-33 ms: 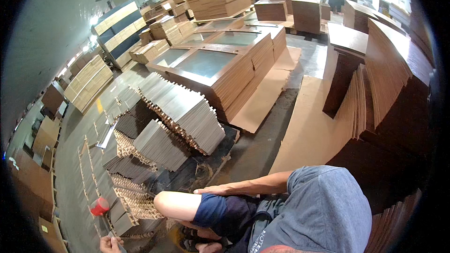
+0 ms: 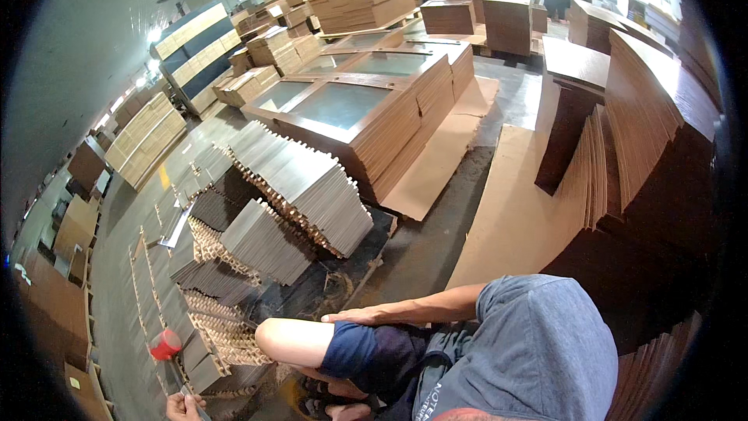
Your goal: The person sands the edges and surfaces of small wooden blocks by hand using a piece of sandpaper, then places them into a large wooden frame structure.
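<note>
Evidently mid-hammering: at lower left the left hand [image 2: 183,405] is clenched round the handle of a red-headed mallet [image 2: 165,344], raised beside the interlocked notched slats [image 2: 226,339]. The right hand [image 2: 362,316] lies flat on the knee [image 2: 273,337], fingers loose. A blow needs careful aim.

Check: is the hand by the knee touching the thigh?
Touching. The head view shows the right hand lying flat on the bare thigh above the knee, no gap visible.
</note>
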The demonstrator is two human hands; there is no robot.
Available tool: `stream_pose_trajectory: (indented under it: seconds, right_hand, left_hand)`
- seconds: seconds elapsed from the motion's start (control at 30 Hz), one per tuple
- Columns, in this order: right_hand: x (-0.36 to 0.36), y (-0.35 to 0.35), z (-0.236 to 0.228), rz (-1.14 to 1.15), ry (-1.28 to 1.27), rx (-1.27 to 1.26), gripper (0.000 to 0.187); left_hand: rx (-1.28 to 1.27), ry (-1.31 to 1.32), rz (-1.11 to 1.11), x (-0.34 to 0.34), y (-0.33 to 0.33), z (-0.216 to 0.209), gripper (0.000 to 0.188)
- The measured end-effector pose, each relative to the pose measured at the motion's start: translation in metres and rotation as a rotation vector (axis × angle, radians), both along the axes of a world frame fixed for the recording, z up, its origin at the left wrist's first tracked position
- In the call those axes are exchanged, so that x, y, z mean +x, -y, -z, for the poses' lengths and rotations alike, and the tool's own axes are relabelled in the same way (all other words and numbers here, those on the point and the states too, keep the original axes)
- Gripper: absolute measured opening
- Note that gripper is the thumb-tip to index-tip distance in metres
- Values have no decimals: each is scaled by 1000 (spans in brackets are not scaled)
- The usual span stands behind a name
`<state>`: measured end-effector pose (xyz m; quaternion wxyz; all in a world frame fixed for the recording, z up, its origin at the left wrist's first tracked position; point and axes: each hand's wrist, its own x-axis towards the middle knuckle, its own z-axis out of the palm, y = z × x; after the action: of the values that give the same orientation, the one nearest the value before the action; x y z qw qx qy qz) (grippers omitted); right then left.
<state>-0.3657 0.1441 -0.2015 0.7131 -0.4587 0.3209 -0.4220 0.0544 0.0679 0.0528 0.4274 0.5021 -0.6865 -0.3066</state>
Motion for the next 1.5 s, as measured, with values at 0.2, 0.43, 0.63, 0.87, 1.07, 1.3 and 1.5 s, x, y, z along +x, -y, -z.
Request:
stream_pose_trajectory:
  seconds: [0.2, 0.43, 0.63, 0.87, 1.07, 1.3, 1.5]
  right_hand:
    - [-6, -3, -1, 81, 24, 63, 61]
    - [-22, -24, -19, 239, 218, 275, 60]
    - [-25, -25, -29, 244, 219, 314, 61]
    - [-27, -29, -31, 265, 342, 279, 56]
    - [-30, -43, -58, 297, 237, 225, 50]
    - [-48, -49, -39, 330, 225, 219, 58]
    - [-43, -46, -44, 374, 171, 297, 60]
  left_hand:
    - [-2, 49, -55, 3, 5, 11, 20]
    - [37, -76, -35, 35, 25, 42, 20]
    - [-51, -49, -88, 34, 29, 56, 23]
    - [-7, -21, -119, 54, 37, 64, 22]
    - [-56, -41, -83, 65, 37, 68, 21]
    - [9, -96, -218, 52, 48, 78, 9]
    - [-9, -104, -150, 72, 57, 75, 9]
